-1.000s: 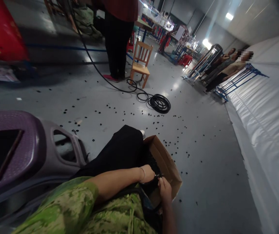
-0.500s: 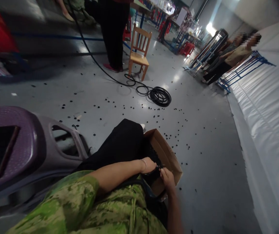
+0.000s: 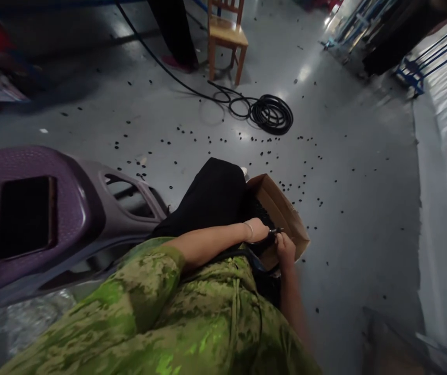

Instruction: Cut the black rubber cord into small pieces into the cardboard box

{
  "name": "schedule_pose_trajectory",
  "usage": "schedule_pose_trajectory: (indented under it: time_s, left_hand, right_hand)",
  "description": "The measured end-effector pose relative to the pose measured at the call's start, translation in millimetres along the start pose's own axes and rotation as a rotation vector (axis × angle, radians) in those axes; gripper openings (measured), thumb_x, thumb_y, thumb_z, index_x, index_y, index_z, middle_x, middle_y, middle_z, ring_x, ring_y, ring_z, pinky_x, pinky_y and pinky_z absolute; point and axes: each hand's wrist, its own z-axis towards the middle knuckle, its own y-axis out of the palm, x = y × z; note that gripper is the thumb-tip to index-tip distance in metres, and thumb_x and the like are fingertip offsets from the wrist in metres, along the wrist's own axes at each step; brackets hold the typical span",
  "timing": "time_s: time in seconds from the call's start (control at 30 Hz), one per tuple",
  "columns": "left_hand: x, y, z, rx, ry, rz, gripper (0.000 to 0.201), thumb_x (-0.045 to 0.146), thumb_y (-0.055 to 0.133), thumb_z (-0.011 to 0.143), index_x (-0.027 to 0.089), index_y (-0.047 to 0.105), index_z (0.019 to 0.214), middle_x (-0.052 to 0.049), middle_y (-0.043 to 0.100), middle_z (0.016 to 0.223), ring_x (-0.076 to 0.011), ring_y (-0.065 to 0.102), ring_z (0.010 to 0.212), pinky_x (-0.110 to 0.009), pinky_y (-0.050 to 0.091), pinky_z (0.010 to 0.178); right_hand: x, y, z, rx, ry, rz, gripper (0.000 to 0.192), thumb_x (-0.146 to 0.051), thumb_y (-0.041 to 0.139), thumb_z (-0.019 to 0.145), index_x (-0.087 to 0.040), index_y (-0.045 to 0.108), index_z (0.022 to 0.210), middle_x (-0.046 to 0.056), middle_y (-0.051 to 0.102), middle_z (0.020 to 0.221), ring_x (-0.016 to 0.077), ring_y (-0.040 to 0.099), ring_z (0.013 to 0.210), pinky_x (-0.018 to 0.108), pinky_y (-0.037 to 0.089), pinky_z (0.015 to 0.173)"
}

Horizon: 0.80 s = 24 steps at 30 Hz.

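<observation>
Two hands meet over an open cardboard box (image 3: 285,213) that rests at the seated person's lap, beside a black-clad knee (image 3: 215,195). Left hand (image 3: 260,230), with a thin bangle (image 3: 250,232) at the wrist, is curled over the near edge of the box; right hand (image 3: 286,249) lies just beside it, its fingers (image 3: 281,238) pinched together on a small dark slender piece (image 3: 276,229) that bridges the two hands. Whether the left fingers close on the same piece cannot be told, since the grip is small and dim. Inside the box a dark mass, seemingly many small black parts, shows near the far wall. Across the grey floor (image 3: 348,219), from the box outward to the far side, scores of small black pieces (image 3: 305,174) lie scattered, well apart from one another. As a judgement: the handling of pieces at the box is under way, with one piece between the hands, a stock in the box, and a great many loose on the floor, so much appears undone. At the near left stands a purple plastic stool (image 3: 32,208); farther off lie a coiled black cable (image 3: 272,112) and a wooden chair (image 3: 227,36), with another person's dark trouser legs (image 3: 172,31) to its left.
</observation>
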Motion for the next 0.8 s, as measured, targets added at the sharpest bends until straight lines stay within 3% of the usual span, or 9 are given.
schedule_pose_trajectory:
  time_s: [0.13,0.37,0.8]
  left_hand:
    - [-2,2.9,1,0.015,-0.026,-0.015,0.02,0.015,0.046,0.087,0.008,0.062,0.098,-0.018,0.069,0.085,-0.0233,0.068,0.08,-0.03,0.05,0.068]
    - [-6,5.6,2,0.029,0.003,-0.059,0.021,0.017,0.044,0.088,0.009,0.059,0.1,-0.017,0.069,0.09,-0.0218,0.068,0.079,-0.03,0.049,0.068]
    - [-2,3.7,1,-0.018,0.033,-0.01,0.016,0.014,0.051,0.084,0.007,0.064,0.091,-0.017,0.069,0.079,-0.0238,0.067,0.075,-0.03,0.049,0.064]
  right_hand:
    - [0,-3,0,0.002,0.012,0.035,0.037,-0.043,0.031,0.088,-0.021,0.046,0.063,-0.001,0.051,0.058,0.0121,0.046,0.057,0.022,0.032,0.058]
    - [3,-23,5,-0.211,-0.082,0.077,0.04,-0.048,0.037,0.086,-0.021,0.046,0.059,-0.002,0.05,0.055,0.0112,0.044,0.055,0.022,0.033,0.057]
    - [6,-4,-1,-0.069,-0.033,-0.032,0.04,-0.045,0.033,0.088,-0.021,0.045,0.059,-0.002,0.047,0.054,0.0109,0.044,0.054,0.022,0.03,0.056]
